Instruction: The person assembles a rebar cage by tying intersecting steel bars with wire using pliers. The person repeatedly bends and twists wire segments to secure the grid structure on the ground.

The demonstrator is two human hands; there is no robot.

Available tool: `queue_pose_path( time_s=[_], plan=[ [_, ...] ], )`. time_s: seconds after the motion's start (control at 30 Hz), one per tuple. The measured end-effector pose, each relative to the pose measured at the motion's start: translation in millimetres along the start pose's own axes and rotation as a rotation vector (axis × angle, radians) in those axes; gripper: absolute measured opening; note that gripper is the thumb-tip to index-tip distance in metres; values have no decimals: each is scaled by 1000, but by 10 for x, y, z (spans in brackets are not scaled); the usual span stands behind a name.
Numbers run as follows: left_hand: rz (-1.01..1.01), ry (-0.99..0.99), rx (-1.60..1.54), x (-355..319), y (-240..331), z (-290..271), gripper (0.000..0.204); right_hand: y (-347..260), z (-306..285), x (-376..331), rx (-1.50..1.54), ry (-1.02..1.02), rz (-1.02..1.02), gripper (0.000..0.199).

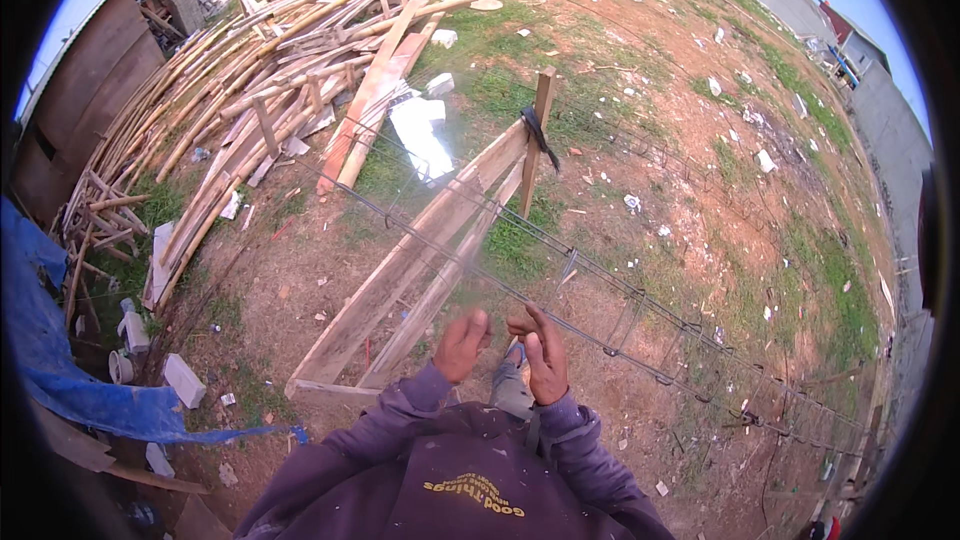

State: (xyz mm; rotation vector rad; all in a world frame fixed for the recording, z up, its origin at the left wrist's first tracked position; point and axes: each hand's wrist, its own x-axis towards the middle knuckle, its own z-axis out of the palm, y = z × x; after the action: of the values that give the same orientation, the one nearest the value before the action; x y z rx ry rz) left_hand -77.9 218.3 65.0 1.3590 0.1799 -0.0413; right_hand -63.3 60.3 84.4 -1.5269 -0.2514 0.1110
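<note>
My left hand (463,345) is in front of my chest, its fingers curled in; whatever may be in them is too small to make out. Close by on its right, my right hand (542,358) has its fingers bent but apart, and no held thing shows. Just beyond both hands runs a long rebar cage (610,348) of thin steel rods with square stirrups, slanting from upper left to lower right. Neither hand visibly touches it. Under the cage is a frame of wooden planks (385,290), joined at its far end to an upright wooden post (541,110) with a black strip (538,135) tied round it.
A large pile of bamboo poles and timber (270,80) lies at the far left. White blocks (184,381) and a blue tarp (60,360) are at the near left. A grey wall (895,140) borders the right; litter dots the dirt and grass.
</note>
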Motion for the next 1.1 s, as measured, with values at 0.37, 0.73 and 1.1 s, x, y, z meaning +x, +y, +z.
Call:
queue_pose_path(
  time_s=[0.37,0.73,1.1],
  plan=[
    [-119,-749,271,-599,-521,911,44,-383,-581,-734,17,351,42,32],
    [191,-316,-97,-755,-55,2813,42,-582,-2322,-2025,-510,348,90,21],
    [-129,-909,234,-1224,-796,3978,40,-463,-3375,-2769,-356,429,204,24]
  ],
)
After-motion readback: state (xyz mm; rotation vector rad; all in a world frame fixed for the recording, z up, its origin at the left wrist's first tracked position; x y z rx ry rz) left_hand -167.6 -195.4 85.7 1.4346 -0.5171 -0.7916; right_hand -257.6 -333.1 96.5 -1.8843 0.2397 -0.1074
